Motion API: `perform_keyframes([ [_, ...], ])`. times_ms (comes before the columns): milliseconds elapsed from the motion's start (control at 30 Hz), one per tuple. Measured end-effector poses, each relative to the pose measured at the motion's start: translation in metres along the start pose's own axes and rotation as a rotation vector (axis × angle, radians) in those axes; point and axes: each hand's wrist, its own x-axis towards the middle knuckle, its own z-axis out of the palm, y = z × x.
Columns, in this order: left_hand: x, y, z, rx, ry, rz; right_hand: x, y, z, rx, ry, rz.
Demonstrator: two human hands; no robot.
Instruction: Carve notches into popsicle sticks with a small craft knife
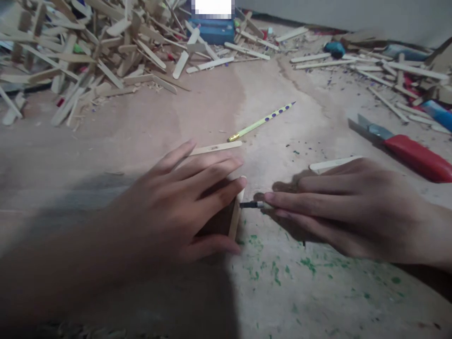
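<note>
A wooden craft stick lies under my left hand. The index fingertip rests at its far end and the thumb at its near end, pinning it to the table, while the other fingers stretch forward. My right hand pinches a slim tool with a dark tip and a silvery collar; its exact kind is unclear. That tip touches the stick's right edge, or nearly so. Beyond my left fingers is another craft stick, partly covered. One more stick shows behind my right knuckles.
A yellow-green pencil with purple dots lies ahead on the wooden table. At the right is a red-handled cutting tool. Heaped craft sticks fill the back left, near a blue box. More sticks scatter at the back right.
</note>
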Motion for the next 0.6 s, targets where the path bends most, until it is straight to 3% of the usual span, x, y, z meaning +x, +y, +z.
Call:
perform_keyframes([
  [233,-0.001,-0.002,0.002,-0.016,-0.017,-0.022,0.011,-0.007,-0.009,0.016,-0.021,0.055],
  [367,-0.003,-0.001,0.007,-0.032,0.039,-0.056,0.016,-0.01,-0.016,0.058,-0.058,0.065],
  [600,-0.004,0.001,0.009,-0.043,0.06,-0.055,0.031,-0.02,-0.029,-0.047,-0.118,0.058],
])
